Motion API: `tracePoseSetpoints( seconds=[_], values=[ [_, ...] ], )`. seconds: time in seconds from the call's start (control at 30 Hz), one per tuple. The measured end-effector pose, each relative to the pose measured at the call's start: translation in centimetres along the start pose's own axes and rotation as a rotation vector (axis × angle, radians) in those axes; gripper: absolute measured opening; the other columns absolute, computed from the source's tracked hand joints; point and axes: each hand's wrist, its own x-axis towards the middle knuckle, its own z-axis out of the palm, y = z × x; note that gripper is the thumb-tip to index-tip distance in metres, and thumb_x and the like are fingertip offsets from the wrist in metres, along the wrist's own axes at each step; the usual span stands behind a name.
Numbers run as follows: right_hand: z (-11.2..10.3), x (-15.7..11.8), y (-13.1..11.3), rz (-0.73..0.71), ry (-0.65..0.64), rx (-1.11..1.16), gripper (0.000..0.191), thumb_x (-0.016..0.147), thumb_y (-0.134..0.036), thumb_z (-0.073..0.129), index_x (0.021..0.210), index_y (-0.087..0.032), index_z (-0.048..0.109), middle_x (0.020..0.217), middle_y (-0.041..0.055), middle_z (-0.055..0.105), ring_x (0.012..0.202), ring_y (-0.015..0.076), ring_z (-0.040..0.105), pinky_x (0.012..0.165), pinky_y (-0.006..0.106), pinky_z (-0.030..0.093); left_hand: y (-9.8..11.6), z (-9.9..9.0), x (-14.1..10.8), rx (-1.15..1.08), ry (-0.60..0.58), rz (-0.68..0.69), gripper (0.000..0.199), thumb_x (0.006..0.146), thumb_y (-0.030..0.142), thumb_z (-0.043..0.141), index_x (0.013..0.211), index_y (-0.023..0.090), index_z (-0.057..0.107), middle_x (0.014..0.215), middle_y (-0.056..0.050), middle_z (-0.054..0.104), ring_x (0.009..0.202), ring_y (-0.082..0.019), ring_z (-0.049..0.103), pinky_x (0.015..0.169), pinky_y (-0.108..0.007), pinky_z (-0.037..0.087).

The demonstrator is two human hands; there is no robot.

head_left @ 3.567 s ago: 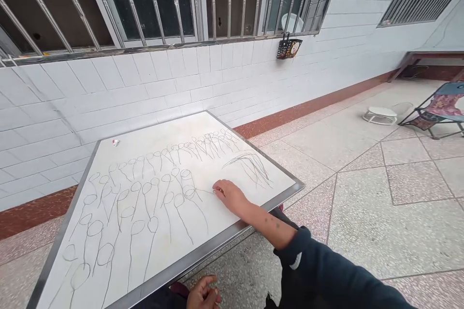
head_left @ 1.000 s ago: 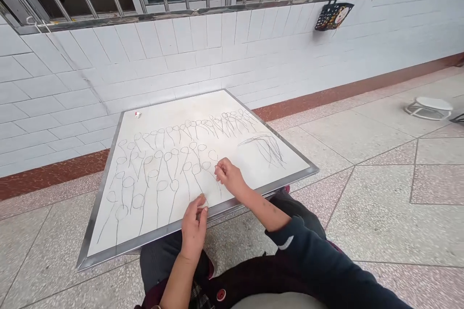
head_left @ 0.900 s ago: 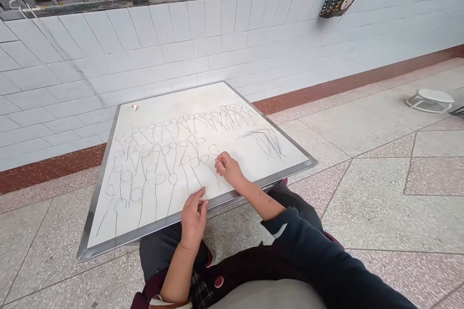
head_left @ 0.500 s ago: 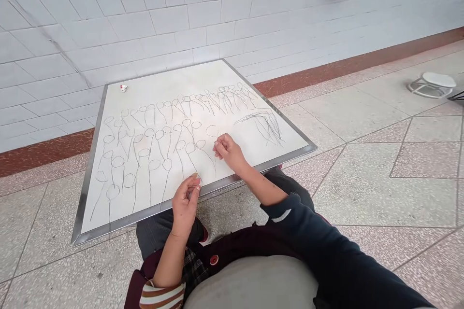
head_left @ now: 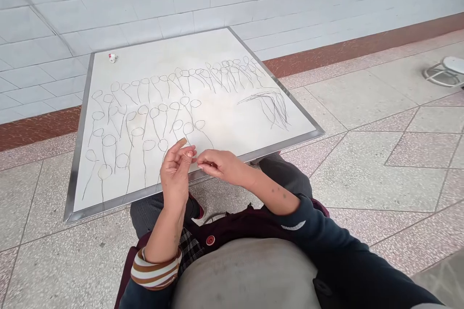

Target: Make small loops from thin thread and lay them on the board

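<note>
My left hand [head_left: 176, 166] is raised over the near edge of the board, thumb and a finger pinched on a thin wire [head_left: 195, 156] that barely shows. Something yellowish-brown covers one of its fingertips. Close against it, my right hand [head_left: 221, 166] pinches at the same wire, its fingertips almost touching the left thumb. Just beyond the hands, several thin dark wires with a round loop at one end [head_left: 148, 145] lie in rows on the white board [head_left: 224, 128]. A bundle of loose, curved wires [head_left: 271, 101] rests on the right part of the board.
The metal-edged board lies across my knees, its far side by the white tiled wall [head_left: 155, 2]. A small red-and-white object [head_left: 113, 58] sits in its far left corner. A white round stool [head_left: 451, 67] stands on the tiled floor at the right.
My right hand has moved left and down to meet my left hand, which has risen slightly. A loop that showed beside my right hand no longer shows there. The view has tilted down.
</note>
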Motion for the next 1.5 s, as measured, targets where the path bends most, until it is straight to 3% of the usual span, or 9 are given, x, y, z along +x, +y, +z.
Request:
tracePoseSetpoints(
  seconds=[0.17, 0.3, 0.57, 0.67, 0.83, 1.03, 1.17, 1.33, 1.5],
  values=[
    [0.7, -1.4, 0.1, 0.135, -0.003, 0.317, 0.005, 0.089, -0.025, 0.048, 0.092, -0.022, 0.051, 0.078, -0.0017, 0.055, 0.062, 0.0094, 0.050, 0.058, 0.021, 0.040, -0.7, 0.2, -0.6, -0.130, 0.016, -0.066, 0.032, 0.077, 0.019, 0.069, 0.109, 0.021, 0.063, 0.085, 0.000, 0.064, 0.082, -0.013, 0.062, 0.081, -0.030, 0.049],
    [1.0, -2.2, 0.3, 0.185, 0.015, 0.442, 0.006, 0.090, -0.026, 0.047, 0.090, -0.021, 0.049, 0.078, -0.0016, 0.057, 0.062, 0.0094, 0.053, 0.059, 0.022, 0.044, -0.7, 0.5, -0.8, -0.193, 0.045, -0.132, 0.028, 0.075, 0.018, 0.070, 0.103, 0.020, 0.066, 0.073, 0.004, 0.053, 0.068, -0.008, 0.057, 0.070, -0.023, 0.049],
    [1.1, -2.9, 0.0, 0.314, 0.090, 0.582, 0.010, 0.090, -0.030, 0.049, 0.093, -0.021, 0.045, 0.075, -0.0027, 0.059, 0.058, 0.0086, 0.054, 0.055, 0.021, 0.045, -0.5, 1.5, -1.7, 0.077, -0.090, -0.067, 0.040, 0.078, 0.022, 0.067, 0.118, 0.024, 0.060, 0.090, -0.001, 0.061, 0.073, -0.010, 0.057, 0.066, -0.022, 0.051],
    [0.9, -3.1, 0.0, 0.308, 0.082, 0.593, 0.008, 0.090, -0.029, 0.049, 0.093, -0.021, 0.046, 0.076, -0.0023, 0.059, 0.060, 0.0086, 0.055, 0.056, 0.021, 0.046, -0.3, 1.7, -1.9, 0.170, -0.134, -0.044, 0.040, 0.083, 0.024, 0.061, 0.123, 0.024, 0.057, 0.091, -0.002, 0.062, 0.071, -0.011, 0.057, 0.063, -0.023, 0.051],
    [0.3, -3.8, 0.1, 0.313, 0.140, 0.501, 0.007, 0.089, -0.026, 0.050, 0.091, -0.021, 0.046, 0.078, -0.0021, 0.059, 0.060, 0.0088, 0.053, 0.060, 0.022, 0.045, 0.4, 1.4, -2.1, 0.304, -0.202, -0.020, 0.044, 0.084, 0.022, 0.059, 0.127, 0.024, 0.054, 0.089, -0.002, 0.065, 0.076, -0.013, 0.059, 0.073, -0.028, 0.050],
    [-0.9, -4.7, -0.6, 0.303, 0.193, 0.329, 0.020, 0.088, -0.025, 0.049, 0.108, -0.023, 0.046, 0.070, -0.0041, 0.051, 0.061, 0.0110, 0.047, 0.058, 0.023, 0.039, 1.5, 1.3, -2.9, 0.449, -0.369, -0.024, 0.053, 0.086, 0.020, 0.055, 0.137, 0.028, 0.043, 0.090, 0.000, 0.065, 0.082, -0.015, 0.058, 0.081, -0.031, 0.045],
    [-1.2, -5.1, -1.3, 0.289, 0.212, 0.239, 0.015, 0.091, -0.028, 0.045, 0.104, -0.024, 0.052, 0.065, -0.0044, 0.050, 0.054, 0.0107, 0.043, 0.055, 0.023, 0.037, 1.6, 1.6, -4.1, 0.415, -0.408, -0.060, 0.053, 0.088, 0.024, 0.053, 0.138, 0.029, 0.040, 0.089, 0.000, 0.063, 0.081, -0.015, 0.056, 0.081, -0.031, 0.044],
    [-1.0, -6.6, -1.6, 0.248, 0.288, 0.261, 0.013, 0.091, -0.028, 0.046, 0.098, -0.022, 0.055, 0.090, 0.0035, 0.060, 0.079, 0.0152, 0.055, 0.070, 0.027, 0.044, 0.9, 1.5, -6.5, 0.279, -0.324, -0.154, 0.047, 0.088, 0.028, 0.054, 0.134, 0.029, 0.044, 0.089, 0.000, 0.063, 0.092, -0.016, 0.058, 0.089, -0.031, 0.041],
    [-0.6, -8.5, -1.9, 0.273, 0.211, 0.409, 0.021, 0.095, -0.034, 0.039, 0.107, -0.024, 0.054, 0.073, -0.0009, 0.054, 0.061, 0.0126, 0.051, 0.061, 0.026, 0.044, 0.3, 1.5, -8.6, 0.093, -0.352, -0.241, 0.049, 0.087, 0.031, 0.055, 0.134, 0.027, 0.044, 0.085, -0.001, 0.065, 0.086, -0.016, 0.058, 0.083, -0.030, 0.042]
  ],
)
